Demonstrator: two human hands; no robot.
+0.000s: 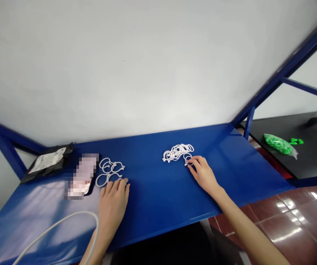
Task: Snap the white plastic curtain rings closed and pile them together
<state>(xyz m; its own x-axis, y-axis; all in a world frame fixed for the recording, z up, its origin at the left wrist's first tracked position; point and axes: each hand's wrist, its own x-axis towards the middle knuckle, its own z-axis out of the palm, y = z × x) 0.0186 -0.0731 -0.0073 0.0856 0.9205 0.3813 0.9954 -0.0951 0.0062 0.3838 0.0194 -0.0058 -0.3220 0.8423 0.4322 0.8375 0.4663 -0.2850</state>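
While the right hand point(202, 173) reaches out across the blue bench point(152, 198), its thumb and fingertips close on a white ring point(185, 159) at the near right edge of a pile, and a second loop seems to overlap it there. Whether that ring is off the surface, I can't tell from this angle. And what a tangle beside it: the pile of white rings point(178, 151) lies heaped toward the back of the bench, loops crossing loops, small knobs showing on some of them!

Over to the left hand point(114, 202), palm down, fingers together and stretched forward, fingertips right over the near edge of a looser group of white rings point(110, 172). A bit of ring peeks out by the index finger, but whether the fingers grasp it or merely rest there, I can't tell.

Just left of that group lies a phone point(83, 176), its screen blurred out, and beyond it a black package point(49, 162) with a white label. A white cable point(88, 212) arches across the left forearm. Out right, on a separate black bench point(268, 123), sits a clear bag of green pieces point(279, 144), with loose green pieces point(296, 141) beside it.
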